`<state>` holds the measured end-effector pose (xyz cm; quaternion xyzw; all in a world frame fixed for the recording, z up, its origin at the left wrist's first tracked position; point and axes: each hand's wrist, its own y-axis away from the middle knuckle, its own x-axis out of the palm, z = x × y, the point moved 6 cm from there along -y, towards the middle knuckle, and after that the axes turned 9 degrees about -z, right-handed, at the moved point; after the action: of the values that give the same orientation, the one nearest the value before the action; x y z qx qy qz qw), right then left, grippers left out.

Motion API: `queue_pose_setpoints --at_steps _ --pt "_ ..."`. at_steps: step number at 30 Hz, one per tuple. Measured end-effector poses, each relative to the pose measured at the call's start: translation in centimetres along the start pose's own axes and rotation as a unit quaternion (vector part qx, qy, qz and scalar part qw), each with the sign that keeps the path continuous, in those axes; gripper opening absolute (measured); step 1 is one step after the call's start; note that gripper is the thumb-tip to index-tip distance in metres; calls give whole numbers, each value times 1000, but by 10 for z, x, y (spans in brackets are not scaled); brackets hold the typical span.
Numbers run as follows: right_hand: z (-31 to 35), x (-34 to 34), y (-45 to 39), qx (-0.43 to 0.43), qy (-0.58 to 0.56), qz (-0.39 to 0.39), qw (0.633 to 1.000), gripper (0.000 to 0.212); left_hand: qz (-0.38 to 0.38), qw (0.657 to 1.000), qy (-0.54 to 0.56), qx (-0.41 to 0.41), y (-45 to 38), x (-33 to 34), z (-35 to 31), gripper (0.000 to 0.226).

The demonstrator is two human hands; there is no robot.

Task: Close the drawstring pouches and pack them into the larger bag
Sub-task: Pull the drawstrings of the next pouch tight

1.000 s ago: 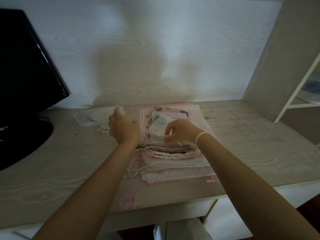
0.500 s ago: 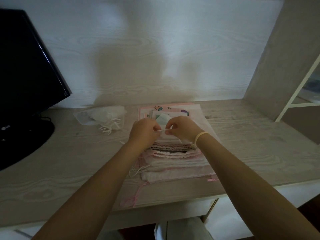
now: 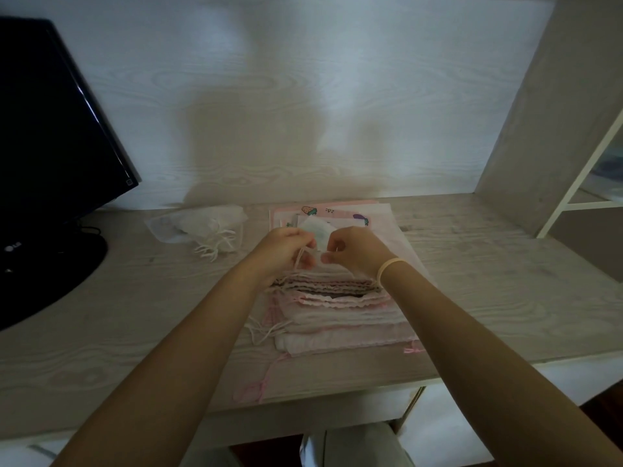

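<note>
1. Head view: both arms reach forward over the counter, with the left hand and right hand almost meeting above a stack of pouches.
2. Left fingers are curled and pinching a pale drawstring on a small white pouch held just off the stack. Right fingers are curled too and pinch the pouch's other side. Yellowish band on the right wrist.
3. Stack sits right under and nearer than the fingers, cords trailing off its left side. A pink printed bag lies flat just beyond the fingers.
4. Left of the fingers, well apart: a crumpled sheer white pouch with loose cords.
5. Room: pale woodgrain counter and wall, a dark monitor far left, and a shelf unit at right.
</note>
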<state>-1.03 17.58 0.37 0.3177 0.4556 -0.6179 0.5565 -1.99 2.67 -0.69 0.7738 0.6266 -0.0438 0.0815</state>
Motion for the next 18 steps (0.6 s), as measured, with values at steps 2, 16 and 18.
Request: queue_pose_setpoints --at_steps 2,16,18 --pt "1 1 0 -2 1 4 1000 19 6 999 35 0 -3 3 2 17" --pt "-1 -3 0 20 -5 10 1000 23 -88 987 -115 67 -11 11 6 18" --pt "-4 -7 -1 33 -46 1 998 31 -83 985 -132 73 -14 11 10 20"
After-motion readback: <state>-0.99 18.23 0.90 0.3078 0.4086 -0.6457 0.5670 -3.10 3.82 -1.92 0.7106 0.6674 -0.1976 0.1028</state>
